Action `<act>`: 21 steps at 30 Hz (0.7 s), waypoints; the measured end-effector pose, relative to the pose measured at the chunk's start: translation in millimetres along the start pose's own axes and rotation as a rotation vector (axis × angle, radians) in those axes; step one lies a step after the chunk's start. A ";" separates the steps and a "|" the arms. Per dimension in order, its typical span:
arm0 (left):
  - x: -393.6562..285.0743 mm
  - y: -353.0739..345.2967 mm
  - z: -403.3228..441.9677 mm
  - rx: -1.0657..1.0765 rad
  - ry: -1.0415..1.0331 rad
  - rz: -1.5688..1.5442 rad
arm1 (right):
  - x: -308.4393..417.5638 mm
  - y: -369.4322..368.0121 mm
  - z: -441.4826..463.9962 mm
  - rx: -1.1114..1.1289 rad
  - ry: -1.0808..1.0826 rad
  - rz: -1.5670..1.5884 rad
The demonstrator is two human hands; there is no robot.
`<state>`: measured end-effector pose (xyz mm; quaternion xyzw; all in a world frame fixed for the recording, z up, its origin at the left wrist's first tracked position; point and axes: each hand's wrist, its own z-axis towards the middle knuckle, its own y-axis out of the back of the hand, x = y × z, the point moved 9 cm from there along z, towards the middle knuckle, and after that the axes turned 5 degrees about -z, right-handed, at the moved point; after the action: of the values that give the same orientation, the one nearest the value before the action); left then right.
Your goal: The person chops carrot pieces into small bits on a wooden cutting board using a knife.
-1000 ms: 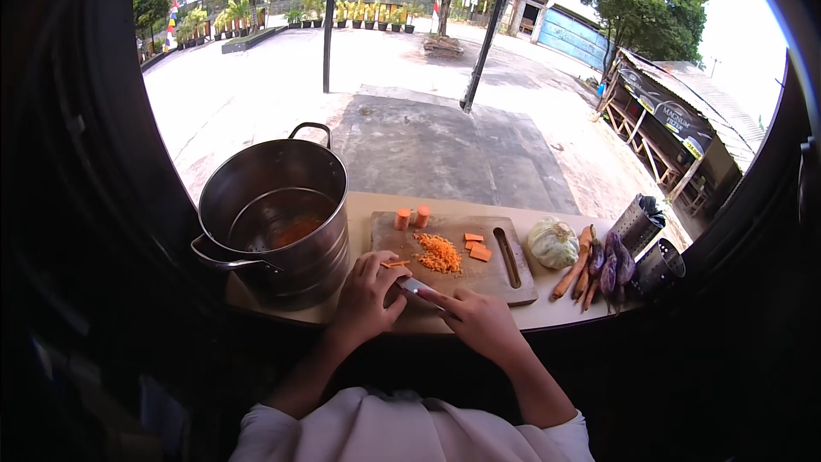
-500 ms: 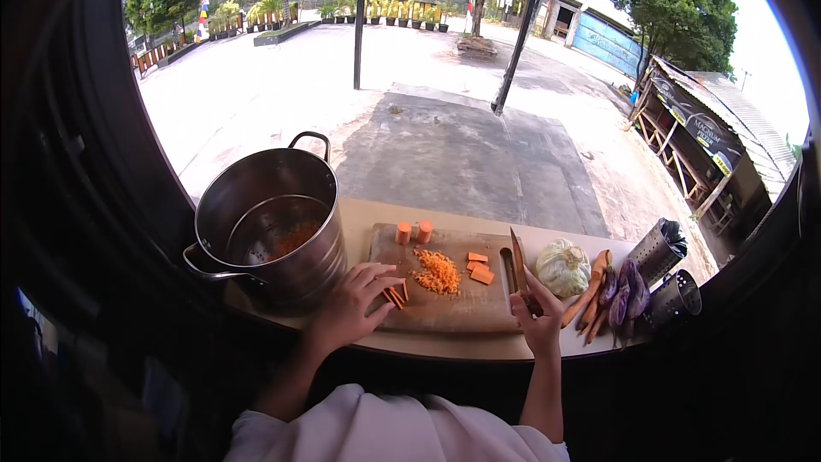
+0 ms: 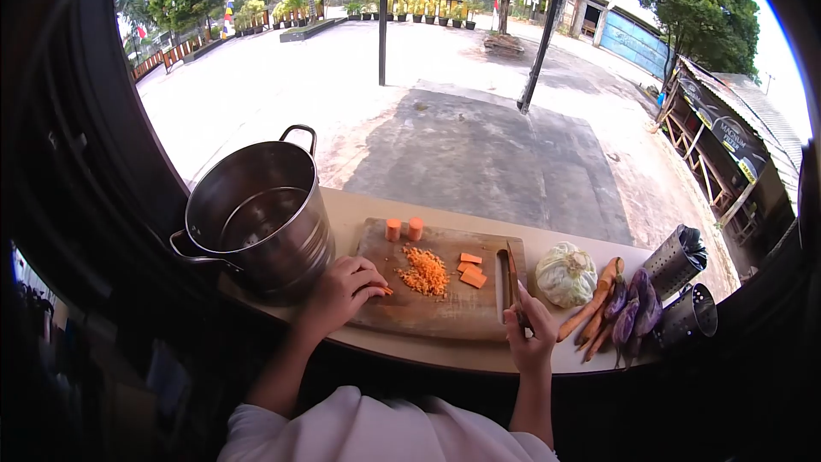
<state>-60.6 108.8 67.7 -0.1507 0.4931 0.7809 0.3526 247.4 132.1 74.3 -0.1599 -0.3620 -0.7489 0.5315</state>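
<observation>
My left hand (image 3: 344, 291) is at the left edge of the wooden cutting board (image 3: 428, 322), its fingers pinched over thin carrot sticks (image 3: 387, 290) that mostly hide beneath them. My right hand (image 3: 531, 332) grips a knife (image 3: 512, 267) by the handle, blade pointing up and away over the board's right end. Between the hands lies a pile of finely diced carrot (image 3: 424, 271). Several flat carrot slices (image 3: 471, 274) rest to its right. Two upright carrot chunks (image 3: 416, 228) stand at the board's far edge.
A large steel pot (image 3: 282, 235) stands left of the board. On the right are a cabbage (image 3: 566, 275), whole carrots (image 3: 593, 308), purple eggplants (image 3: 634, 306) and two perforated metal holders (image 3: 693, 312). The counter's front edge (image 3: 410, 361) runs close to my body.
My left fingers have closed and drawn together over the carrot sticks, which lay more exposed before. My right hand still holds the knife, slightly lower. The view has shifted a little.
</observation>
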 end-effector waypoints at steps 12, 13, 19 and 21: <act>-0.9 7.0 2.7 -0.115 0.099 0.136 | 7.2 -1.7 1.0 0.045 0.043 -0.042; -0.8 6.8 2.5 -0.117 0.090 0.151 | 8.0 -1.5 1.2 0.048 0.046 -0.041; 0.1 4.1 2.3 -0.109 0.084 0.178 | 10.4 -1.0 2.1 0.051 0.037 -0.059; -0.5 5.7 3.3 -0.131 0.069 0.185 | 9.5 -2.5 2.7 0.070 0.035 -0.059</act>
<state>-63.9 109.9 73.3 -0.1541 0.4647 0.8350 0.2513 241.0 128.1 81.1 -0.1173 -0.3830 -0.7539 0.5207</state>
